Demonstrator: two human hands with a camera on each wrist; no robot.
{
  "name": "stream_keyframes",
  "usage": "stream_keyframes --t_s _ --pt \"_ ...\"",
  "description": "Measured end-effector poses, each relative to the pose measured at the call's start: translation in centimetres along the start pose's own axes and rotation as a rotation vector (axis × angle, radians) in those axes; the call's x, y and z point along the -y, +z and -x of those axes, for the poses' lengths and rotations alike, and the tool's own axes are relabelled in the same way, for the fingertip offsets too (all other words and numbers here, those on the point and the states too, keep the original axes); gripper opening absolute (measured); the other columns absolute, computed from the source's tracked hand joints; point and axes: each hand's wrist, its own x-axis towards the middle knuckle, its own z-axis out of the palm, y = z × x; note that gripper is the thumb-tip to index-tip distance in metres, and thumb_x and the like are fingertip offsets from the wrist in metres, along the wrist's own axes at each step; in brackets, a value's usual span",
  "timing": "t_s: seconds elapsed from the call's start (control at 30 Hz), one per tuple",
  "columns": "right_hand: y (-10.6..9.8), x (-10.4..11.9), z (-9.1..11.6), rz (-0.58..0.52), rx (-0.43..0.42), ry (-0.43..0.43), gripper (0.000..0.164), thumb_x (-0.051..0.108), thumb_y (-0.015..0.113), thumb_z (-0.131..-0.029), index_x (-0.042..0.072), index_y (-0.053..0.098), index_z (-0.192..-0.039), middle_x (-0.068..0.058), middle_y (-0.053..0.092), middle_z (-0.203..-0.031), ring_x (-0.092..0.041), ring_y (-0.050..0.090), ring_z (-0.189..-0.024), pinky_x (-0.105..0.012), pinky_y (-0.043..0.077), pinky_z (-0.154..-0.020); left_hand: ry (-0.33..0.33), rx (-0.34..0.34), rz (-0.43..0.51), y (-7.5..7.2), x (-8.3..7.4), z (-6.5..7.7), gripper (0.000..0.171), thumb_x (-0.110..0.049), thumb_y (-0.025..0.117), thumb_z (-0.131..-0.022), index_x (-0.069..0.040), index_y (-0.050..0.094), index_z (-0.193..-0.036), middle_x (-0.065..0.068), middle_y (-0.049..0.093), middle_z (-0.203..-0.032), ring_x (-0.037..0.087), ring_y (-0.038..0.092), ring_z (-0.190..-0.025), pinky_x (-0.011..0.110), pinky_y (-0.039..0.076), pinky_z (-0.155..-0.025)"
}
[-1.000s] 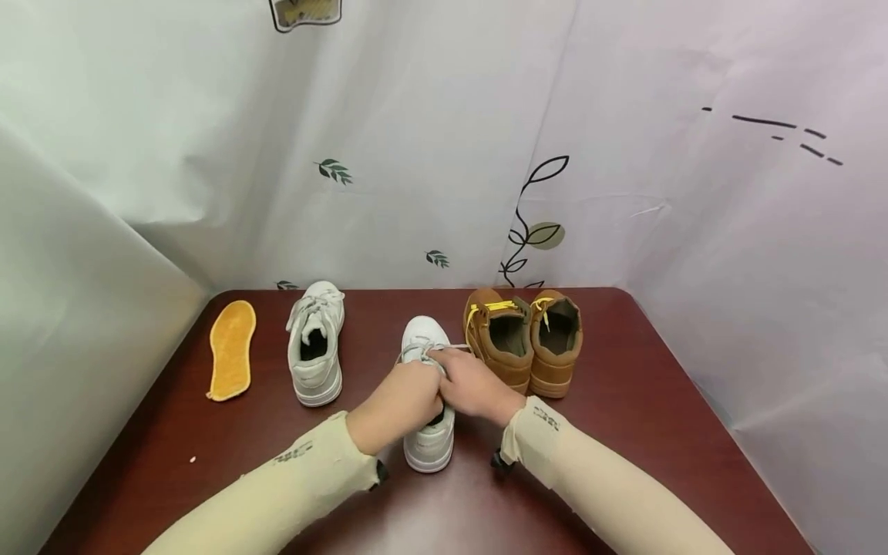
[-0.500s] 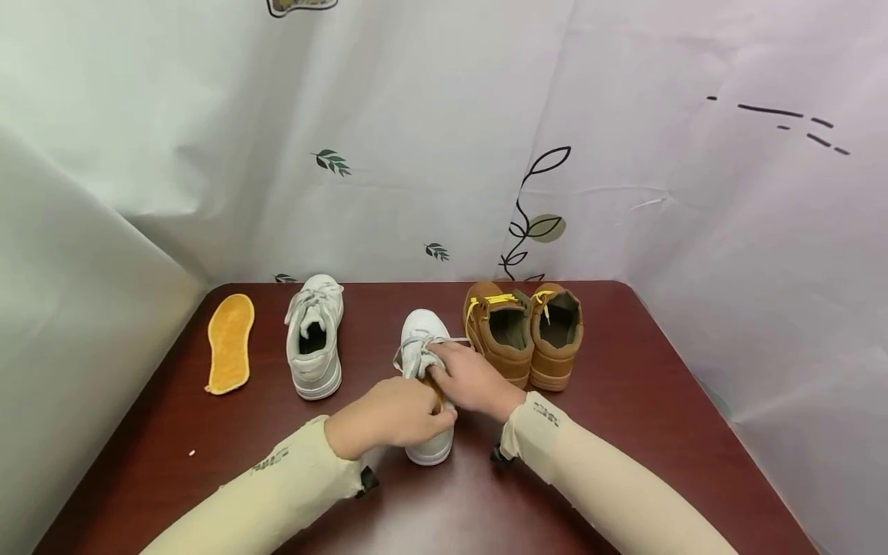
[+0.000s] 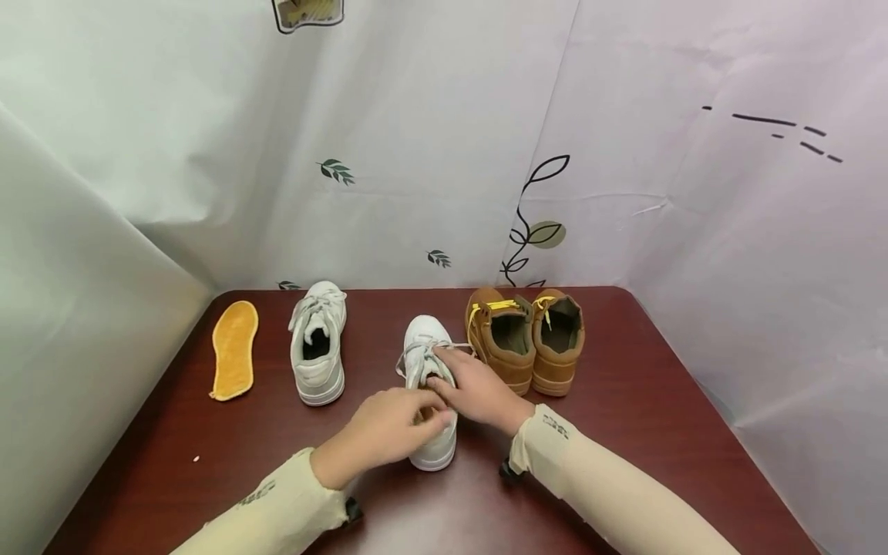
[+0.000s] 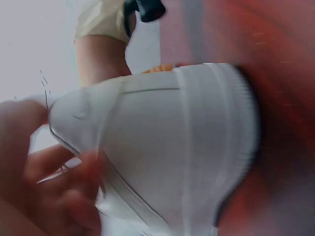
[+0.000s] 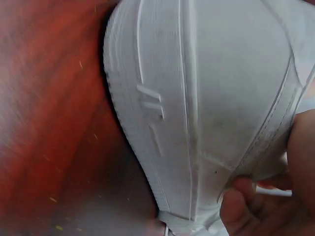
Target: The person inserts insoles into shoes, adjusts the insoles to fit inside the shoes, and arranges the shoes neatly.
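Note:
A white sneaker (image 3: 423, 331) with loose grey-white laces stands on the table, toe pointing away from me. My right hand (image 3: 479, 389) holds it at the lace area and tongue, fingers on top and thumb at the opening. In the right wrist view, fingertips (image 5: 234, 211) grip the shoe's upper edge. My left hand (image 3: 388, 424) is at the heel opening, thumb and fingers parted. A brownish patch shows between them; what it is, I cannot tell. The left wrist view is blurred, with the heel (image 4: 152, 123) beside the left fingers.
A second white sneaker (image 3: 319, 370) stands to the left, and beyond it lies an orange insole (image 3: 234, 351). Two brown shoes (image 3: 516, 362) with yellow laces stand close on the right. A printed white curtain (image 3: 416, 154) surrounds the dark red table (image 3: 645, 432).
My left hand has drawn back from the shoe's opening toward the heel, its thumb and fingers parting. The right hand stays at the laces, its thumb now at the opening.

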Motion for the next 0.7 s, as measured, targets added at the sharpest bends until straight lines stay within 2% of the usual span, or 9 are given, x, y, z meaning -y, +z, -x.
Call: stream_keyframes --t_s 0.07,0.1,0.17,0.23,0.33,0.4,0.5,0.6,0.7 --pt "-0.1 0.2 0.8 0.000 -0.076 -0.013 0.056 0.038 0.058 -0.100 0.012 0.048 -0.148 -0.008 0.049 -0.143 -0.025 0.065 -0.109 -0.041 0.052 -0.096 -0.056 -0.151 0.162 -0.1 1.0 0.3 0.018 -0.036 0.059 -0.099 -0.027 0.072 -0.091 -0.015 0.060 -0.072 0.004 0.053 -0.063 0.027 0.045 -0.059" --pt "-0.2 0.4 1.2 -0.002 -0.114 -0.030 0.052 0.036 0.060 -0.099 0.013 0.052 -0.144 -0.007 0.051 -0.138 -0.022 0.066 -0.099 -0.039 0.054 -0.089 -0.103 -0.203 0.266 -0.2 1.6 0.4 0.016 -0.031 0.061 -0.099 -0.023 0.072 -0.091 -0.010 0.062 -0.073 0.008 0.055 -0.063 0.027 0.046 -0.059" --pt "-0.5 1.0 2.1 0.004 -0.174 -0.082 0.039 0.034 0.060 -0.099 0.015 0.061 -0.132 -0.002 0.054 -0.126 -0.016 0.064 -0.084 -0.033 0.055 -0.077 -0.208 -0.246 0.495 -0.3 2.9 0.3 0.015 -0.022 0.060 -0.099 -0.012 0.071 -0.096 0.001 0.068 -0.081 0.014 0.060 -0.068 0.028 0.050 -0.062" --pt "-0.9 1.7 3.0 0.023 -0.178 -0.138 0.028 0.035 0.059 -0.099 0.016 0.067 -0.119 0.001 0.058 -0.116 -0.013 0.062 -0.080 -0.030 0.053 -0.072 -0.314 -0.191 0.702 0.0 4.0 0.0 0.021 -0.020 0.056 -0.101 -0.002 0.067 -0.106 0.010 0.069 -0.096 0.017 0.064 -0.079 0.031 0.054 -0.068" --pt "-1.4 3.1 4.4 0.090 -0.072 -0.194 0.032 0.048 0.058 -0.098 0.020 0.070 -0.107 0.006 0.062 -0.108 -0.008 0.062 -0.081 -0.026 0.051 -0.068 -0.426 -0.036 0.906 0.8 5.6 -0.4 0.034 -0.017 0.048 -0.104 0.008 0.055 -0.127 0.020 0.064 -0.114 0.020 0.065 -0.092 0.036 0.057 -0.080" --pt "-1.3 3.7 5.1 0.154 0.025 -0.214 0.038 0.056 0.060 -0.094 0.021 0.069 -0.104 0.008 0.063 -0.103 -0.005 0.060 -0.076 -0.025 0.049 -0.063 -0.457 0.056 0.990 1.4 6.3 -0.6 0.041 -0.013 0.043 -0.104 0.011 0.045 -0.137 0.023 0.060 -0.121 0.021 0.064 -0.097 0.039 0.056 -0.088" --pt "-0.7 4.2 5.7 0.209 0.113 -0.257 0.034 0.054 0.067 -0.090 0.021 0.063 -0.098 0.012 0.059 -0.089 -0.002 0.054 -0.070 -0.023 0.044 -0.058 -0.453 0.128 1.054 2.1 7.1 -0.8 0.047 -0.010 0.039 -0.104 0.012 0.036 -0.145 0.027 0.057 -0.129 0.024 0.064 -0.106 0.043 0.052 -0.096" --pt "0.1 4.0 6.0 0.204 0.076 -0.309 0.028 0.042 0.075 -0.087 0.020 0.058 -0.090 0.013 0.052 -0.080 -0.004 0.051 -0.069 -0.025 0.044 -0.060 -0.434 0.152 1.084 2.6 7.2 -0.9 0.050 -0.013 0.038 -0.104 0.011 0.033 -0.147 0.030 0.054 -0.135 0.029 0.062 -0.114 0.046 0.049 -0.101" --pt "0.8 3.8 6.3 0.177 -0.007 -0.365 0.028 0.038 0.077 -0.084 0.020 0.056 -0.087 0.012 0.050 -0.079 -0.005 0.051 -0.070 -0.026 0.045 -0.063 -0.437 0.098 1.075 3.1 6.9 -0.9 0.049 -0.013 0.039 -0.102 0.010 0.037 -0.145 0.028 0.056 -0.135 0.031 0.061 -0.117 0.047 0.049 -0.102"
